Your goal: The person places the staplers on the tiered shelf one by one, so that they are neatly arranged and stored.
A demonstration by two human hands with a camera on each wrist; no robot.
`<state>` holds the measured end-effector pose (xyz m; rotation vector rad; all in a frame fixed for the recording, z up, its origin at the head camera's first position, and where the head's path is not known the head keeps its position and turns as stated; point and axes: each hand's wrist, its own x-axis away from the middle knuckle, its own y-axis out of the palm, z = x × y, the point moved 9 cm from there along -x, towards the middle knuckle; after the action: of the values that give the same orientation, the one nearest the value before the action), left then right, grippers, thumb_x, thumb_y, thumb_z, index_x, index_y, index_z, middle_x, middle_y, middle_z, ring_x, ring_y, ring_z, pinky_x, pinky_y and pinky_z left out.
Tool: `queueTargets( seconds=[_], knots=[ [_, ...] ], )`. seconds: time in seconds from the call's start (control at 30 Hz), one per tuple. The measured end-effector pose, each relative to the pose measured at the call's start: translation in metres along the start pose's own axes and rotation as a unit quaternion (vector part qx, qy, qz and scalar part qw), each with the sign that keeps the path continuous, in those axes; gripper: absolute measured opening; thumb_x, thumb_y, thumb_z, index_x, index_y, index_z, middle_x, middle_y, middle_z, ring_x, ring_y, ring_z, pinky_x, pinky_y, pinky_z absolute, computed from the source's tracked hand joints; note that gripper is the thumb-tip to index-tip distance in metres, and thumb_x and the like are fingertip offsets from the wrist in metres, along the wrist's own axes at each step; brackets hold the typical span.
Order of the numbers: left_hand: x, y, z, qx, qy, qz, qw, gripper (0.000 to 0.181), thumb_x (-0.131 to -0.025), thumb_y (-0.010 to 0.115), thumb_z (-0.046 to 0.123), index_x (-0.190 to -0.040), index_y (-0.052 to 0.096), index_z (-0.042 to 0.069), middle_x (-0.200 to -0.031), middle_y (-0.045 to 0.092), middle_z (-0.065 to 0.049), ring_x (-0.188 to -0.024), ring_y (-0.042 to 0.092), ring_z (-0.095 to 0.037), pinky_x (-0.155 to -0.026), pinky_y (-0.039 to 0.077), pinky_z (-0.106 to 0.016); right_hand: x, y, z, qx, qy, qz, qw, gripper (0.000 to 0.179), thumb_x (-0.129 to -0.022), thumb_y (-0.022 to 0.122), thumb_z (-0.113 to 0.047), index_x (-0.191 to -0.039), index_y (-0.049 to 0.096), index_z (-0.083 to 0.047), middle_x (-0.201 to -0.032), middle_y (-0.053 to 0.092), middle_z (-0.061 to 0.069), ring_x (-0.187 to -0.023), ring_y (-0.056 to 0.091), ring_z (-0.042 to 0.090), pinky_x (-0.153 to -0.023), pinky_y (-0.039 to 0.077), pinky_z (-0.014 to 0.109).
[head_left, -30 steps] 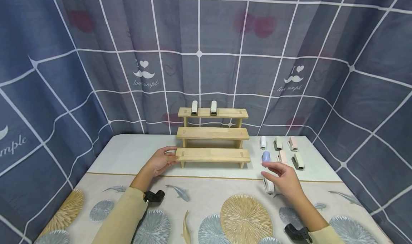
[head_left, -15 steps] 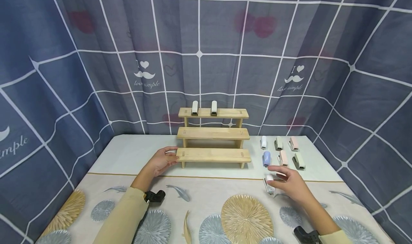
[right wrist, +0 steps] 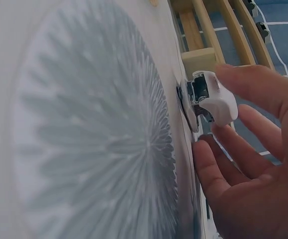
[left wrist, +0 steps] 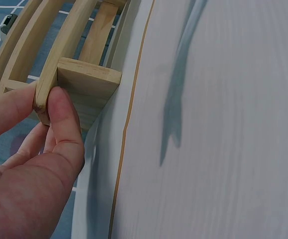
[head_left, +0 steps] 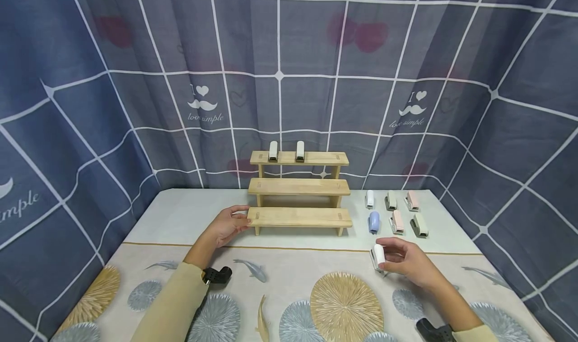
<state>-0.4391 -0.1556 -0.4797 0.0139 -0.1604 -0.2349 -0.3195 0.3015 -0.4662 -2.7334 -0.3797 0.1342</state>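
Observation:
A three-step wooden display shelf (head_left: 299, 217) stands in the middle of the head view. My left hand (head_left: 227, 226) pinches the left end of its lowest board between thumb and fingers, as the left wrist view (left wrist: 39, 144) of the hand shows closely. Lower right on the tablecloth is a small white stapler (head_left: 378, 254). My right hand (head_left: 403, 260) holds it from the right, thumb on the near side and fingers on the far side. In the right wrist view the white stapler (right wrist: 219, 102) sits between thumb and fingertips, its base by the cloth.
Two white staplers (head_left: 273, 151) stand on the top board. Right of the shelf are several more small staplers in two rows: a blue one (head_left: 374, 222), a white one (head_left: 369, 198), pink ones (head_left: 397, 221) and pale green ones (head_left: 419, 225). A checked curtain (head_left: 307, 101) hangs behind.
My right hand has come down and toward me from beside the blue stapler to the near white stapler and taken hold of it. The left hand stays on the shelf.

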Motion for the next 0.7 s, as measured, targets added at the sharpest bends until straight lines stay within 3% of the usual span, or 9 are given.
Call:
queueTargets(
  seconds=[0.3,0.6,0.7],
  knots=[
    [-0.0005,0.0005,-0.0025,-0.002,-0.006,0.001,1.0000,0.063,-0.095,0.062,-0.008,-0.152,0.036,-0.009,-0.107,0.067,-0.009,-0.089,0.068,-0.011,-0.087,0.060,-0.028,-0.0020,0.0010,0.0034,0.008,0.015,-0.005,0.9998,0.070,-0.081,0.084,-0.006,-0.138,0.051,0.015,-0.136,0.056,0.038,-0.109,0.070,0.017,-0.088,0.060,0.023],
    [-0.0006,-0.0001,-0.0010,0.009,0.000,-0.003,1.0000,0.063,-0.095,0.062,-0.009,-0.152,0.035,-0.010,-0.107,0.068,-0.010,-0.088,0.069,-0.010,-0.085,0.060,-0.026,-0.0031,0.0023,0.0036,0.011,0.040,-0.007,0.9991,0.070,-0.080,0.084,-0.004,-0.138,0.050,0.017,-0.138,0.055,0.037,-0.118,0.067,0.038,-0.090,0.060,0.025],
    [-0.0007,-0.0003,-0.0008,0.009,0.000,-0.004,1.0000,0.063,-0.095,0.062,-0.008,-0.152,0.034,-0.010,-0.108,0.067,-0.011,-0.089,0.069,-0.010,-0.085,0.060,-0.026,-0.0024,0.0033,0.0042,0.003,0.037,-0.011,0.9992,0.071,-0.081,0.084,-0.003,-0.139,0.049,0.018,-0.138,0.055,0.038,-0.118,0.067,0.038,-0.090,0.060,0.024]
  ],
)
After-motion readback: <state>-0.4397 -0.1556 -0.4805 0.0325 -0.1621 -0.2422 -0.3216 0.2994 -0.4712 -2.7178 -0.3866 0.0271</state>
